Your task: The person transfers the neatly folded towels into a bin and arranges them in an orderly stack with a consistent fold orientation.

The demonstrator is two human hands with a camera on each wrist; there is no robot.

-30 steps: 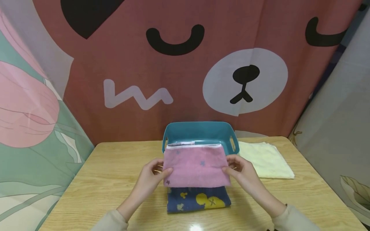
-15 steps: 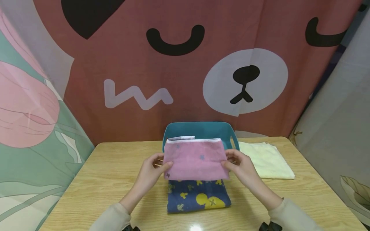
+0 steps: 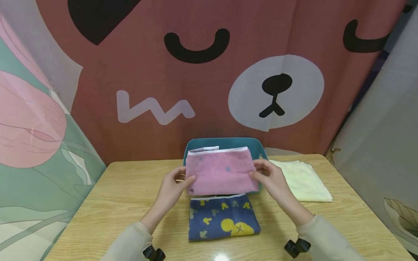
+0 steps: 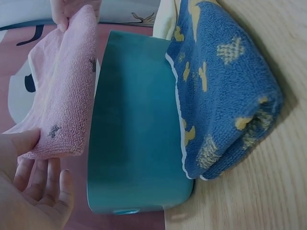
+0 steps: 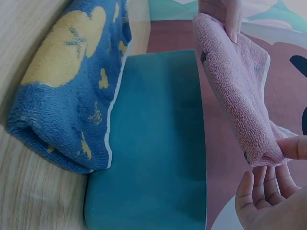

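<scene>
A folded pink towel point(image 3: 222, 172) with small stars and a white edge hangs between my two hands, raised in front of the teal basket point(image 3: 225, 142). My left hand point(image 3: 174, 185) pinches its left end, thumb on the near face and fingers behind. At the right end my right hand point(image 3: 269, 177) pinches it the same way. Both wrist views show the pink towel point(image 4: 72, 81) off the table, beside the basket's outer wall point(image 5: 153, 139). Below it on the table lies a folded blue towel point(image 3: 223, 219) with yellow figures; neither hand touches it.
A folded pale yellow towel point(image 3: 303, 181) lies right of the basket, close to it. The wooden table point(image 3: 124, 203) ends at a curtain point(image 3: 147, 72) printed with a bear face, right behind the basket.
Both hands have lifted the pink towel up and away from me, toward the basket. More of the blue towel below now shows, up to its white edge.
</scene>
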